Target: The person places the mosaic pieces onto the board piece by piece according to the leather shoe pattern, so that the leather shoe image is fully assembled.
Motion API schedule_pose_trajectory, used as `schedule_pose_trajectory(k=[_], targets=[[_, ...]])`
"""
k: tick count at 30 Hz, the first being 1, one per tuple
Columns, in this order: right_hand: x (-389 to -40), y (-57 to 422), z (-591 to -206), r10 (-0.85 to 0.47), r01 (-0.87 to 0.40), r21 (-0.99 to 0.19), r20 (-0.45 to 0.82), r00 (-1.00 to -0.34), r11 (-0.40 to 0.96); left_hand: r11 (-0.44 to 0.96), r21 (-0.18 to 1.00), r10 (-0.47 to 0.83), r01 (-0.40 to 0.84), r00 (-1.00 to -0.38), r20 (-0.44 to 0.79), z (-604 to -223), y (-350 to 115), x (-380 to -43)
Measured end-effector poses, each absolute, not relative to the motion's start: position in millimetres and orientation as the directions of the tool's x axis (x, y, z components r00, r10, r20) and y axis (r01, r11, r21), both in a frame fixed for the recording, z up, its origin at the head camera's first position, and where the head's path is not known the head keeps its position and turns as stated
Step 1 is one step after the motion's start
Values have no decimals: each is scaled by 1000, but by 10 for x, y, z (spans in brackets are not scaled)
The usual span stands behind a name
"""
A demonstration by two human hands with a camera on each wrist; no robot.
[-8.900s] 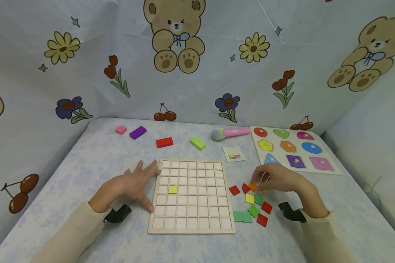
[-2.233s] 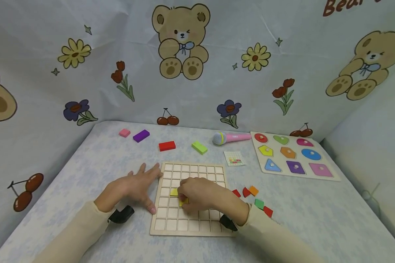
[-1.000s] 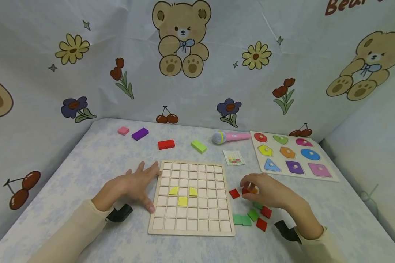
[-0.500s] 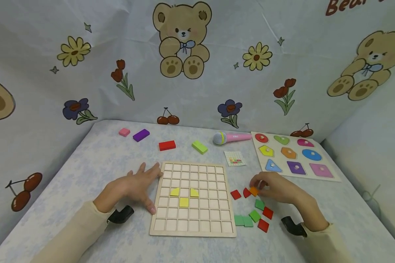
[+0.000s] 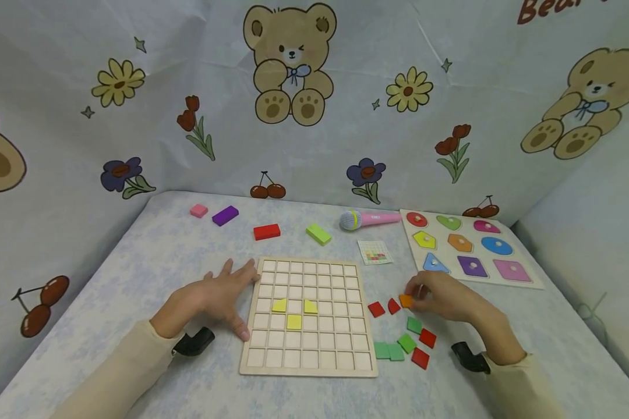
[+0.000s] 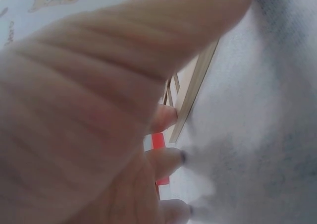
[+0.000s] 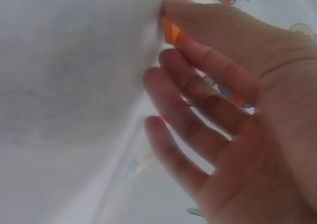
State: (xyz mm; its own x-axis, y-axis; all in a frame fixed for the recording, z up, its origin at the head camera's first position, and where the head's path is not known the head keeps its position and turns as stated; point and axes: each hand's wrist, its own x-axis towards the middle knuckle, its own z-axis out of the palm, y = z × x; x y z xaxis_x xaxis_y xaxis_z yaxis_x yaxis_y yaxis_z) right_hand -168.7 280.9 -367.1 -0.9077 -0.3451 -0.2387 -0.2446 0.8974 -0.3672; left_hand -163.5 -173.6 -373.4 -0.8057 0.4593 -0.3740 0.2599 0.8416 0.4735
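A wooden grid board (image 5: 308,374) lies flat, with three yellow tiles in its cells, one of them a square tile (image 5: 294,322). My left hand (image 5: 209,302) spreads its fingers along the board's left edge, thumb and a fingertip touching the frame. Right of the board, my right hand (image 5: 445,297) pinches an orange tile (image 5: 406,301) between thumb and index finger at table level. The right wrist view also has the orange tile (image 7: 172,31) at those fingertips. Beside it lie a red rounded tile (image 5: 393,305) and a red square tile (image 5: 376,309).
Several green and red tiles, including a green one (image 5: 406,343), lie near the board's lower right. A small pattern card (image 5: 375,252), a toy microphone (image 5: 369,220) and a shape puzzle (image 5: 513,283) are behind. Loose blocks, one a red block (image 5: 267,232), stand along the back.
Two more yellow tiles now sit in the board. My right hand has returned from the board to the loose tiles and shifted the orange tile slightly from the red rounded one. My left hand stays put.
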Motion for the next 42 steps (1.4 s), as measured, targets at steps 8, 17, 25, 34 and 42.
schedule_pose_trajectory(k=[8, 17, 25, 34, 42], targets=[[-1610, 2598, -3504, -444, -360, -371, -171, -880, 856, 860, 444, 438, 250, -809, -392, -3762, -1730, -1636], [-1672, 2126, -3433, -547, -488, -328, -117, -829, 809, 862, 454, 419, 226, -822, -387, -3776, -1721, -1628], [-1678, 1583, -3467, -675, -626, -311, -72, -734, 715, 854, 458, 439, 248, -816, -377, -3773, -1728, -1642], [-1625, 1107, -3445, -749, -717, -243, -65, -660, 653, 851, 462, 445, 250, -810, -382, -3732, -1709, -1613], [-1541, 782, -3503, -818, -797, -188, -78, -571, 574, 848, 461, 459, 263, -799, -389, -3707, -1720, -1620]])
